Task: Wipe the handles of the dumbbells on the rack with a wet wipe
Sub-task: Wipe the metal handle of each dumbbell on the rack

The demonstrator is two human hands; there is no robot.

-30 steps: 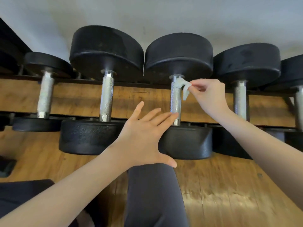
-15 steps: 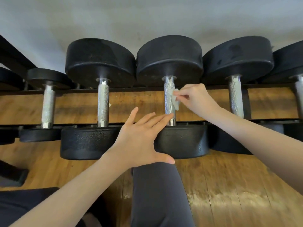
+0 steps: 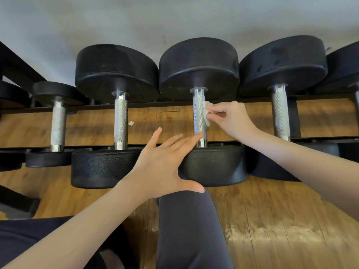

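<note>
Several black dumbbells with knurled silver handles lie across a low black rack [image 3: 174,103]. My right hand [image 3: 231,118] pinches a small white wet wipe [image 3: 205,113] against the right side of the middle dumbbell's handle [image 3: 199,115]. My left hand [image 3: 165,164] is spread flat with straight fingers over that dumbbell's near head [image 3: 215,167]; its fingertips reach the lower end of the handle. Other handles stand to the left [image 3: 120,121] and to the right [image 3: 280,115].
A smaller dumbbell [image 3: 57,125] lies at the far left. Wooden floor [image 3: 272,220] runs under and in front of the rack. A small white scrap [image 3: 131,123] lies on the floor behind the rack. My dark-clad knee [image 3: 190,230] is below the hands. A grey wall is behind.
My right hand has slid the wipe down from the top of the middle handle to its upper-middle part. My left hand has stayed spread at the near head.
</note>
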